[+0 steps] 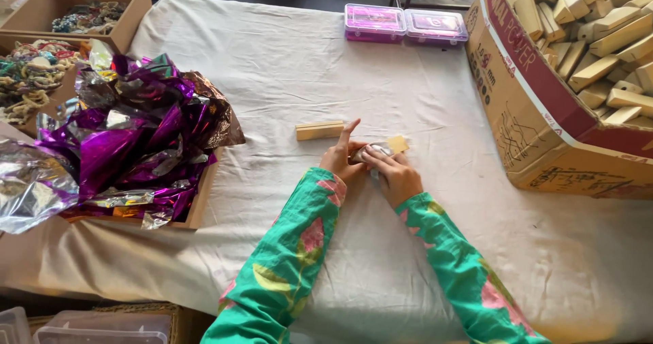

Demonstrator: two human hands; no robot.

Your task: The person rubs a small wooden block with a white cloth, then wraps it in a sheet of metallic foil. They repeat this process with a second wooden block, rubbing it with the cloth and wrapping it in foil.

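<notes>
Holding a small wooden block between both hands, we work near the middle of a cloth-covered surface. The block is partly wrapped in silvery foil; only its pale, bare end shows, poking out to the right past our fingertips.

Our left hand is curled against the block's near-left side, with the index finger pointing straight up and away, not touching the foil. Our right hand lies over the block from the near side, its fingers closed down on the foil and pressing it against the wood. So the block sits just beyond and under the right fingertips, and beside the left palm, resting on or just above the cloth; we cannot tell which.

In our judgement, the foil could spring loose or tear, because it is thin and crinkly and only the right fingers pin it. The bare end could stay uncovered if the foil sits too far left. The block might also slide on the loose, wrinkled cloth when pressed.

Just beyond the left hand lies a second, unwrapped wooden block, apart from our hands. Further left, a shallow cardboard tray holds crumpled purple and silver foil sheets. To the right, a large cardboard box is heaped with many similar wooden blocks. At the far edge sit two small pink plastic cases.
</notes>
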